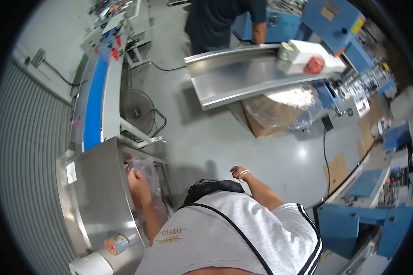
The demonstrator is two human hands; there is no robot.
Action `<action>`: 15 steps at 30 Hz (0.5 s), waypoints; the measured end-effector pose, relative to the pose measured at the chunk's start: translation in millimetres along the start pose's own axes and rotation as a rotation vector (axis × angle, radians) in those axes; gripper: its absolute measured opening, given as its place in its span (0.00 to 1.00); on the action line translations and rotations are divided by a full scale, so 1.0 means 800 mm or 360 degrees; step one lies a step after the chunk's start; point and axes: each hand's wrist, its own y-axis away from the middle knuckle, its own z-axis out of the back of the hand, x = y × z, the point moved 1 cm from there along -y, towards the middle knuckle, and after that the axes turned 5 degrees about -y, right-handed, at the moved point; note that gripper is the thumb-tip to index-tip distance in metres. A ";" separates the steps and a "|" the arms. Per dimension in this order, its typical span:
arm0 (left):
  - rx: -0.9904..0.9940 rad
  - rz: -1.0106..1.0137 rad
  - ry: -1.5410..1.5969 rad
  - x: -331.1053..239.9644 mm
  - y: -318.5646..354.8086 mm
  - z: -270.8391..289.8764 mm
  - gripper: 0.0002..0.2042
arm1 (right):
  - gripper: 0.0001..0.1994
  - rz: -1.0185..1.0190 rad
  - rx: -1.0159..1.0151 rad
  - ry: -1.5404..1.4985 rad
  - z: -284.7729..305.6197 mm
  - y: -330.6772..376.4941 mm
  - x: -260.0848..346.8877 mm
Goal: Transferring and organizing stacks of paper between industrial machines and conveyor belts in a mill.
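My left hand (138, 184) is at the side edge of the steel table (101, 192), with its fingers curled in. A clear plastic bag (152, 181) with something red inside hangs by the table there, against that hand. What the fingers grip, if anything, is blurred. Out over the floor, my right hand (237, 172) is empty, its fingers loosely bent and apart. A pale band (244, 175) circles that wrist. On the near end of the table lie a roll with a printed wrapper (116, 244) and a white roll (92, 265).
A blue conveyor belt (96, 91) runs away from the table, with a floor fan (136, 112) beside it. Ahead, a steel chute (234, 75) slopes over a plastic-lined carton (257, 121). Another person (220, 23) stands behind it. Blue machines (339, 224) line the right.
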 end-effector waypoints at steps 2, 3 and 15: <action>0.0116 -0.0189 0.0154 -0.058 0.016 -0.025 0.13 | 0.16 -0.0078 -0.0068 -0.0003 0.010 0.028 -0.085; 0.0217 -0.0200 0.0250 -0.073 0.026 -0.041 0.13 | 0.17 -0.0157 -0.0090 0.0058 0.015 0.054 -0.105; 0.0924 -0.0440 0.0474 -0.298 0.122 -0.119 0.13 | 0.14 -0.0537 -0.0376 -0.0508 -0.016 0.202 -0.368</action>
